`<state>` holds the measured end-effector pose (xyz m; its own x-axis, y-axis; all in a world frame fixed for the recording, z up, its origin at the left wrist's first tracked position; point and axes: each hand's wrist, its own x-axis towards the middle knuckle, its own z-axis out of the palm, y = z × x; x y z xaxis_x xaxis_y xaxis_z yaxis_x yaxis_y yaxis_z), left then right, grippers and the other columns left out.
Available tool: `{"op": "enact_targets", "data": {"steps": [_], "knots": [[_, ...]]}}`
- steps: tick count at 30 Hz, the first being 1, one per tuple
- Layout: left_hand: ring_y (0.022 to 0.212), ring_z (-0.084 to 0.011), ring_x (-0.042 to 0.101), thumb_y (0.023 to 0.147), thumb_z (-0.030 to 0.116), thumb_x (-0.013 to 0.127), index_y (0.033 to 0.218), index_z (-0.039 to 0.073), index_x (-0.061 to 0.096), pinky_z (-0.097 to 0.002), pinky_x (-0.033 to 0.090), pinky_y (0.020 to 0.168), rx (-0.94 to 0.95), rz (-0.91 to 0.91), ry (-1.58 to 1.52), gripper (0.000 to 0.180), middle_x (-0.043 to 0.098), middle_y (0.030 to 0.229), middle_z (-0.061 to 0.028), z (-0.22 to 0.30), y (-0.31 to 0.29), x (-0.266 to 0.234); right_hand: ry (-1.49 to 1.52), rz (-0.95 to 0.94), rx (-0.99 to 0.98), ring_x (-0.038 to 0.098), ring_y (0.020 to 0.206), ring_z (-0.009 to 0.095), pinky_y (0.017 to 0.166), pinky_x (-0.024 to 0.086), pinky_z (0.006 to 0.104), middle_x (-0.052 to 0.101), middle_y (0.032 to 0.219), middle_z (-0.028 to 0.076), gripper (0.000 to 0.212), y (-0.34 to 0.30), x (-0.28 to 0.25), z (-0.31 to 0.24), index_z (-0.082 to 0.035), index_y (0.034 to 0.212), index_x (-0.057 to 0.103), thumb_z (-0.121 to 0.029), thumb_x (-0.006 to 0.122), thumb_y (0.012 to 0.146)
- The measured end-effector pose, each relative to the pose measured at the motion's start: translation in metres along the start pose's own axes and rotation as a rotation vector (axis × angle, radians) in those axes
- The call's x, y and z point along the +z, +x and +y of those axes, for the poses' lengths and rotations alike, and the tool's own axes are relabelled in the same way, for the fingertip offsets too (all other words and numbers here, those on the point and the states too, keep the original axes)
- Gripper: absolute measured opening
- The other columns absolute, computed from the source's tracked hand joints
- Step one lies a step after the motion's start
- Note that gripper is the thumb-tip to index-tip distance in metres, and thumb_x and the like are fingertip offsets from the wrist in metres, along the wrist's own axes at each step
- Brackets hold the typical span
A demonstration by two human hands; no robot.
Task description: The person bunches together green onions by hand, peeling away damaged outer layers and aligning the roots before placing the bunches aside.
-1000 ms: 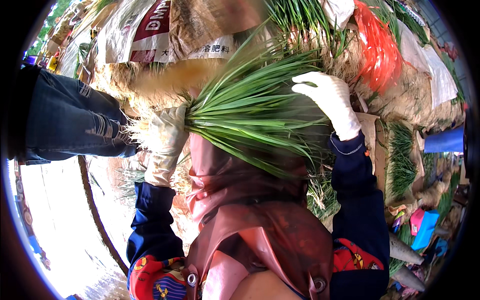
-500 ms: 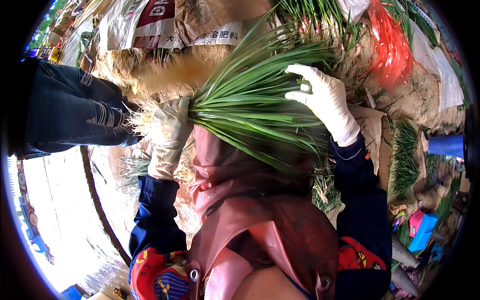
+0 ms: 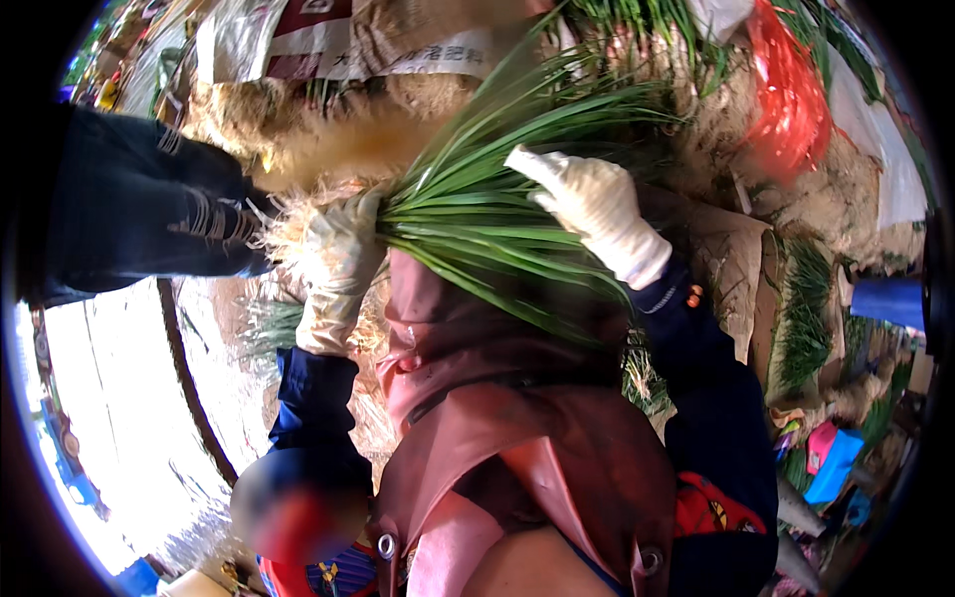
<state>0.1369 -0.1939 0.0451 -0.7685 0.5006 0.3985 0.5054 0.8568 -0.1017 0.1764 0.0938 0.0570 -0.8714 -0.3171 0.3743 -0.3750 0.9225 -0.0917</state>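
Note:
My left hand [image 3: 338, 249], in a pale, soiled glove, wraps round the base of a bunch of long green onion-like plants [image 3: 468, 214]. Pale stringy roots [image 3: 288, 234] stick out to the left of that fist. The leaves fan out to the right over my reddish-brown apron [image 3: 438, 313]. Over the right part of the leaves is my right hand [image 3: 592, 209], also gloved, with its index finger stretched leftward and the thumb apart below it. Nothing shows between those fingers; whether they touch the leaves is hard to tell.
A person's leg in dark ripped jeans [image 3: 169, 214] stands close by on the left. Beyond the bunch lie more rooted plants [image 3: 637, 40], a printed sack [image 3: 398, 45] and red plastic strands [image 3: 786, 95]. Further green bundles [image 3: 804, 313] lie at the right, near a blue object [image 3: 888, 298].
My right hand has moved left and slightly down across the leaves, its index finger now straighter. The left hand keeps its hold on the bunch in nearly the same place.

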Motion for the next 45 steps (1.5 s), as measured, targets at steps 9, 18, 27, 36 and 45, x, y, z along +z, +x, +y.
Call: {"op": "enact_targets", "data": {"steps": [9, 18, 27, 36, 45], "knots": [[0.075, -0.0254, 0.056, 0.072, 0.015, 0.063, 0.109, 0.015, 0.059, -0.0384, 0.041, 0.070, 0.063, 0.063, -0.144, 0.038, 0.061, 0.081, -0.0062, -0.021, -0.013, 0.021, 0.071, 0.269, -0.154, 0.052, 0.056, 0.015, 0.048, 0.044, 0.0302, 0.049, 0.068, -0.002, 0.034, -0.007, 0.012, -0.010, -0.021, 0.112, 0.054, -0.019, 0.057, 0.079], [0.071, -0.0241, 0.057, 0.074, 0.011, 0.062, 0.105, 0.010, 0.058, -0.0369, 0.044, 0.066, -0.030, -0.087, -0.070, 0.031, 0.064, 0.087, -0.0073, -0.018, -0.015, 0.019, 0.320, 0.378, -0.080, 0.059, 0.060, 0.018, 0.051, 0.048, 0.0289, 0.057, 0.072, 0.002, 0.030, 0.000, 0.015, -0.012, -0.014, 0.105, 0.048, -0.012, 0.061, 0.078], [0.068, -0.0248, 0.060, 0.073, 0.008, 0.062, 0.097, 0.010, 0.061, -0.0357, 0.047, 0.061, 0.008, 0.053, -0.151, 0.024, 0.064, 0.080, -0.0075, -0.031, -0.026, 0.003, 0.926, 0.790, 0.514, 0.057, 0.086, 0.013, 0.080, 0.046, 0.0260, 0.060, 0.092, 0.005, 0.019, -0.045, -0.072, 0.100, -0.007, 0.106, 0.059, -0.015, 0.056, 0.089], [0.077, -0.0260, 0.062, 0.071, 0.009, 0.063, 0.101, 0.010, 0.059, -0.0368, 0.048, 0.065, 0.051, 0.092, -0.181, 0.031, 0.065, 0.091, -0.0071, -0.020, -0.019, 0.017, 1.005, 0.414, 0.824, 0.045, 0.061, 0.001, 0.057, 0.038, 0.0148, 0.058, 0.079, -0.003, 0.014, -0.118, -0.129, 0.049, -0.004, 0.092, 0.061, -0.015, 0.054, 0.089], [0.076, -0.0233, 0.057, 0.077, 0.010, 0.059, 0.100, 0.017, 0.058, -0.0368, 0.042, 0.070, 0.053, 0.167, -0.112, 0.024, 0.060, 0.083, -0.0038, -0.023, -0.022, 0.022, 0.464, -0.114, 0.317, 0.061, 0.067, 0.017, 0.061, 0.048, 0.0275, 0.062, 0.074, 0.003, 0.015, -0.041, -0.070, 0.003, -0.010, 0.077, 0.066, -0.022, 0.071, 0.070]]}}
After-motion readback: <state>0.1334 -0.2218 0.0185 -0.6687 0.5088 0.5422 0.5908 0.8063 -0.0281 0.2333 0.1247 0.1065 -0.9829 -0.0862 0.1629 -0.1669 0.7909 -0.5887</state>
